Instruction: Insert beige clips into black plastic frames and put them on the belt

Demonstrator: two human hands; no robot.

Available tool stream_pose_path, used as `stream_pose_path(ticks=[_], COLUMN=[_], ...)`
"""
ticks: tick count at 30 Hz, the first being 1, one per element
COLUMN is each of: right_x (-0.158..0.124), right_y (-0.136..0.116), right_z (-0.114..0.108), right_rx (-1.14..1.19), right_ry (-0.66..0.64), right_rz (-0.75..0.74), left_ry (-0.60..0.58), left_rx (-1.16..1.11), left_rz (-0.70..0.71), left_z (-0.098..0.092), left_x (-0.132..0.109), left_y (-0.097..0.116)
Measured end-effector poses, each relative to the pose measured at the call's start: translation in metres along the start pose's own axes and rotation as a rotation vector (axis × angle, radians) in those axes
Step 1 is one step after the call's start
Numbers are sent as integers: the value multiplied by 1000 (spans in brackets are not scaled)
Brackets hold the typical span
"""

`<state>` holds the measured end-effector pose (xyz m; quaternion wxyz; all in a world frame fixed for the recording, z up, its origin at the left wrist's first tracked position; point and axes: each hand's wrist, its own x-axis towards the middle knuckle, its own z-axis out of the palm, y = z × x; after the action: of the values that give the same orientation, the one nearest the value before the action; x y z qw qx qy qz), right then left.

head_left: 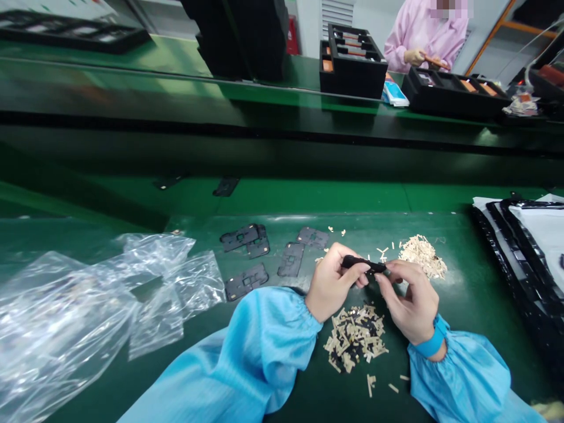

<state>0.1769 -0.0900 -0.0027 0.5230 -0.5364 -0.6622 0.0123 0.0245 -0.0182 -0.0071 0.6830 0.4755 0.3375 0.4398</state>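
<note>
A thin black plastic part (362,264), seen nearly edge-on, is held between my two hands above the green bench. My left hand (333,276) grips its left end, thumb over the near side. At the other end, the thumb and forefinger of my right hand (410,296) are closed on its tip; whether a small piece sits between them I cannot make out. Below the hands lies a pile of small beige and black pieces (356,336). Behind my right hand is a heap of small pale strips (423,255). Flat black plastic parts (291,259) lie left of my hands.
Clear plastic bags (79,305) cover the bench at left. Black trays with white sheets (529,258) are stacked at right. A raised green shelf (291,106) runs across the back, carrying black boxes (356,70). Beyond it a person in pink (423,41) handles an orange item.
</note>
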Motion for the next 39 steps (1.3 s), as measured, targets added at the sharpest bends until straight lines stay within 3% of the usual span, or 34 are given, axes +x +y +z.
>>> stream_pose_path(ticks=[6, 13, 22, 30, 39], right_x=[2, 3, 5, 3, 3], right_y=[-2, -2, -4, 3, 2], right_z=[-1, -1, -2, -2, -1], right_rx=[-16, -6, 4, 105, 53], right_ry=[-1, -49, -123, -99, -108], right_rz=[-52, 19, 60, 296, 239], left_ry=[10, 38, 14, 53, 33], left_rx=[32, 157, 118, 54, 13], left_rz=[47, 75, 13, -114, -154], left_z=[0, -1, 0, 2, 3], left_x=[-2, -4, -1, 5, 5], left_y=[-2, -1, 1, 10, 14])
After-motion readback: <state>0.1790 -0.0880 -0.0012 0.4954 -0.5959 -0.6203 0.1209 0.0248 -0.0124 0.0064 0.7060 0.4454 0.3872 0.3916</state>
